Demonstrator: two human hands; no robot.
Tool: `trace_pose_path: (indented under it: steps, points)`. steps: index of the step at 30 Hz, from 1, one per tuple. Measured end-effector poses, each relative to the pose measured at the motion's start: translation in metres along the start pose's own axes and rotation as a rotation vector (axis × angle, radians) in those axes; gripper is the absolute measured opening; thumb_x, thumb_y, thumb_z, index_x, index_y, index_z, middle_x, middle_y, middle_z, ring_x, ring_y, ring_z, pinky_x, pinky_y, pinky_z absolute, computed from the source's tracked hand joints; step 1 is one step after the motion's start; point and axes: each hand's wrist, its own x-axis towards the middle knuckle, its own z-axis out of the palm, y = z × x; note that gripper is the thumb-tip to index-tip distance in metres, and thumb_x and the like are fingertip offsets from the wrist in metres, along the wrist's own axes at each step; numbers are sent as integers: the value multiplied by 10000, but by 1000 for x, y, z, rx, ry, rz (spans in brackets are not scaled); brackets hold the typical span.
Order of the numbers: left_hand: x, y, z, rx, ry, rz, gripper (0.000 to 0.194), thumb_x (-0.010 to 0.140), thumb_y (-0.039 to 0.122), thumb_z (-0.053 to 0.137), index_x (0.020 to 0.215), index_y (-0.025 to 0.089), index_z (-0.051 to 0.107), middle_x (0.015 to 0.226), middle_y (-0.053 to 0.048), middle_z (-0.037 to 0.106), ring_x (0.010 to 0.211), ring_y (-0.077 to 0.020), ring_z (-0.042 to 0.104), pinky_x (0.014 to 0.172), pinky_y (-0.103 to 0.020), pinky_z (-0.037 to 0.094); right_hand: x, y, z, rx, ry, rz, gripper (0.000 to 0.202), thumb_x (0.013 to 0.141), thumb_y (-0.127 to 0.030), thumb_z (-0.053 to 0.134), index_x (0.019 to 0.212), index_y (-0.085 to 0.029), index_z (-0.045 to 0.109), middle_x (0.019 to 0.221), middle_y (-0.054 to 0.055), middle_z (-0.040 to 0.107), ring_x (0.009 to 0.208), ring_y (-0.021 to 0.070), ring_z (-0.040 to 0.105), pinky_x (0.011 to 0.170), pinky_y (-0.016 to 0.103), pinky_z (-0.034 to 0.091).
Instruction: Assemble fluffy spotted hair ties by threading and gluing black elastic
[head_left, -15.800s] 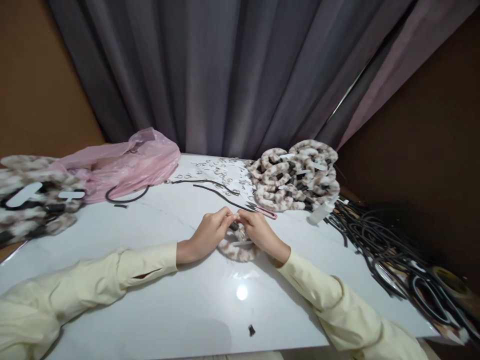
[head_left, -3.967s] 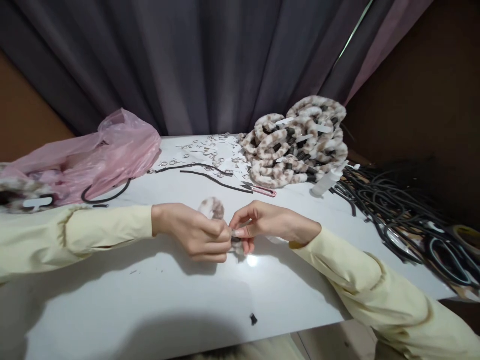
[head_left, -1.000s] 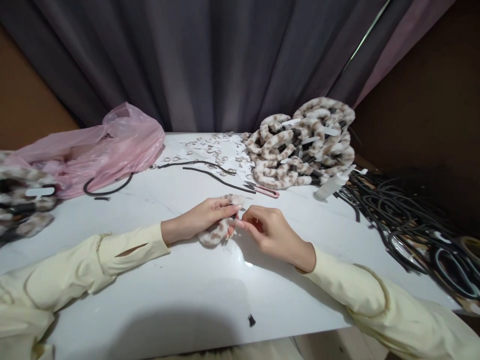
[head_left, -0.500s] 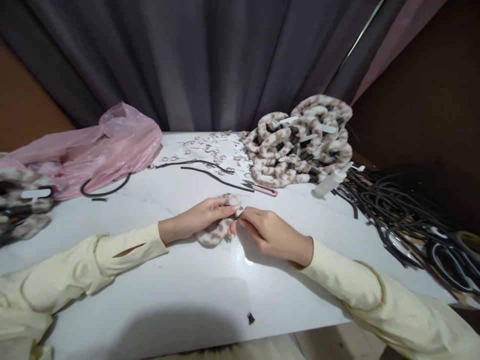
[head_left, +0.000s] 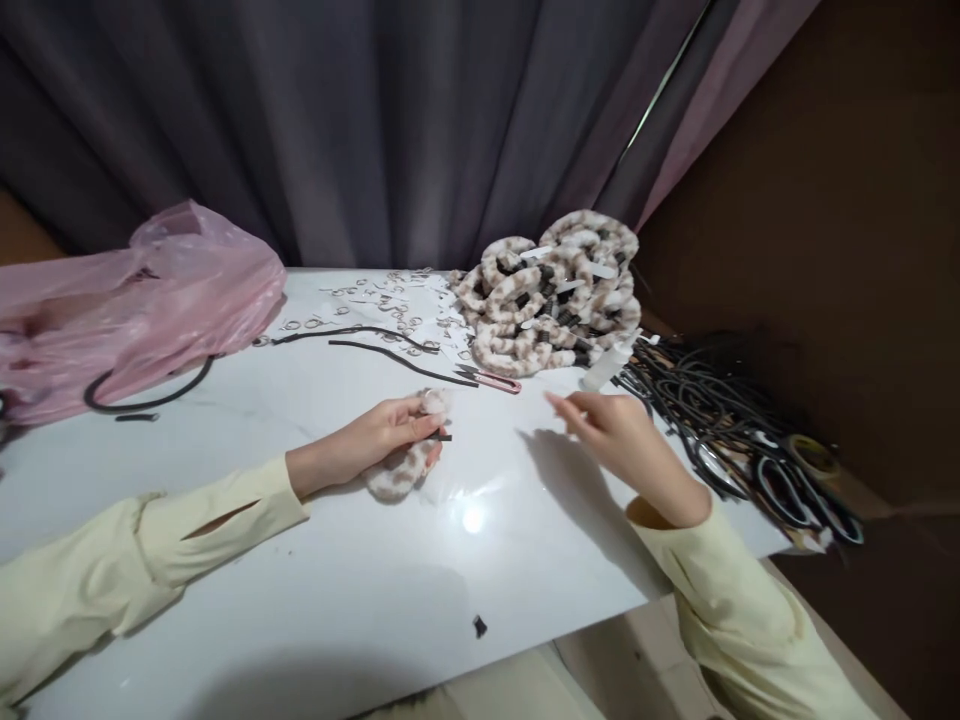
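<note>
My left hand [head_left: 391, 432] grips a white-and-brown spotted plush ring [head_left: 397, 474], a fluffy tube bent round. A short black cord end [head_left: 444, 437] pokes out to the right past my thumb. The palm and fingers cover part of the plush. Raised over the table to the right, my right hand [head_left: 611, 432] is apart from the plush, its index finger stretched out and nothing seen in it. Nearest to it stands a small translucent bottle [head_left: 606, 368], tilted against the heap of plush rings [head_left: 517, 300].
Pink-handled thread snips [head_left: 495, 382] and black cords [head_left: 390, 352] lie beyond my hands. Behind them are scattered metal clasps and white tags [head_left: 397, 305]. A pink plastic bag [head_left: 187, 290] is at left; tangled black cords [head_left: 697, 390] and tape [head_left: 814, 457] at right.
My right hand has let go of the black cord end at the plush and moved right, toward the bottle. My left hand keeps its hold. The view has turned to the right.
</note>
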Motion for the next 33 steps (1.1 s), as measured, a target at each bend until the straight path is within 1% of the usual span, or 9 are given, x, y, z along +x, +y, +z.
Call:
trace_pose_path:
  steps: [2,5,7,10,14,19,22,27,33]
  points:
    - [0,0,0,-7,1,-11,270,807,383,598,858,131,518,633,-27,582,467,-73,488,387,-151,319,-1,32,-6,-48,158,236,377,875,-429,443,659,-161,597,538,41,561,506,155,492,537,274,313]
    - [1,0,0,-28,7,-21,257,800,366,610,852,133,515,614,-15,566,471,-70,480,387,-144,316,13,72,0,169,280,371,280,677,-379,669,819,-142,622,728,73,640,664,196,568,595,276,371]
    - [1,1,0,-45,14,-25,249,795,353,617,852,136,510,600,-5,554,466,-66,472,384,-141,308,28,87,8,438,251,396,391,590,-428,714,817,-126,613,775,90,645,692,205,576,585,276,391]
    - [0,0,0,-58,1,-22,245,795,352,616,849,139,506,594,-1,549,465,-66,470,387,-142,309,43,91,17,576,235,356,477,664,-535,612,880,-110,582,819,104,642,690,182,583,584,271,418]
    - [1,0,0,-33,-20,-10,259,807,380,591,849,136,515,619,-26,578,473,-75,484,390,-151,316,35,70,9,566,221,229,439,740,-546,556,884,-131,552,814,78,621,717,158,572,643,262,429]
    - [1,1,-1,20,-15,0,300,811,432,567,840,139,507,641,-38,594,409,-65,440,354,-166,298,-5,17,-13,237,-6,-129,398,865,-449,485,1120,-145,459,844,92,627,608,157,553,509,238,399]
    - [1,2,-1,25,-19,3,283,828,421,547,833,142,504,657,-34,597,387,-52,424,341,-161,294,-17,-14,-21,245,-90,-266,297,879,-415,483,1030,-160,482,853,85,638,591,142,559,461,209,373]
    - [1,5,1,42,9,0,260,835,393,542,821,134,522,643,-29,599,387,-54,437,328,-153,307,-11,-42,-24,244,-66,-326,245,850,-394,529,877,-156,581,725,50,641,468,106,489,449,213,345]
    - [1,7,4,1,18,1,222,853,344,534,805,128,515,611,-25,605,397,-56,467,361,-150,343,1,-52,-17,190,-58,-359,247,834,-380,534,810,-145,605,565,24,582,461,122,483,479,229,325]
